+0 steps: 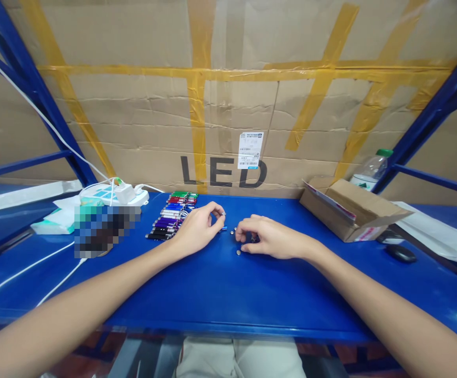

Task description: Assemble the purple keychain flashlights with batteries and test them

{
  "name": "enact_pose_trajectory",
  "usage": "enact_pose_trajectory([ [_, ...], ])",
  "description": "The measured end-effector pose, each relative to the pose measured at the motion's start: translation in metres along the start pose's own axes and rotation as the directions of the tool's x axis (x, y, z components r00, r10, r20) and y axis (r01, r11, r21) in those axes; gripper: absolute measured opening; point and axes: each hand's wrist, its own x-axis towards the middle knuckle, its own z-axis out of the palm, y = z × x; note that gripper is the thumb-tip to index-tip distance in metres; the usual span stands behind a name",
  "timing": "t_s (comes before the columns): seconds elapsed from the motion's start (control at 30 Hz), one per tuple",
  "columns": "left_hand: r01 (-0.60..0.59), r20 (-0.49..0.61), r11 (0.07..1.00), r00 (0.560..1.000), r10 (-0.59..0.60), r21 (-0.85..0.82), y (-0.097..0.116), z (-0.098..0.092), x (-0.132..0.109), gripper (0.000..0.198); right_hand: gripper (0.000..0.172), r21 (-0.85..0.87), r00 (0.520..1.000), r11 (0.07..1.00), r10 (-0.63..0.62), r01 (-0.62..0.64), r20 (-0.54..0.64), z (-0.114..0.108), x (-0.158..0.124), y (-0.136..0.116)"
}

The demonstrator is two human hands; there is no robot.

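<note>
My left hand point(199, 228) rests on the blue table point(220, 283), thumb and forefinger pinched on a small metal piece I cannot make out, with a small blue tube point(224, 228) by it. My right hand point(265, 237) lies curled beside it, fingers closed over small parts. Tiny round button cells point(238, 252) lie loose between and under the hands. A row of several small coloured pen-like torches point(173, 215) lies just left of my left hand.
An open cardboard box point(350, 210) stands at the right, a plastic bottle point(372, 169) behind it and a black mouse point(400, 253) nearby. A white power strip point(114, 195) with cables sits at the left. A big taped carton point(228, 94) marked LED forms the back wall.
</note>
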Motion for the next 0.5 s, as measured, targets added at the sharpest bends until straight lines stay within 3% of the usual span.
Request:
enact_pose_trajectory([
  [0.33,-0.038,0.104,0.996,0.993,0.046,-0.079,0.0035,0.0012,-0.0023,0.015,0.019,0.021,0.997,0.999,0.029,-0.031,0.066,0.0019,0.0009,0.0035],
  [0.5,-0.050,0.100,0.996,0.993,0.056,-0.069,0.0023,0.0020,-0.0032,0.015,0.015,0.037,0.998,0.998,0.041,-0.043,0.050,0.0021,0.0017,0.0067],
])
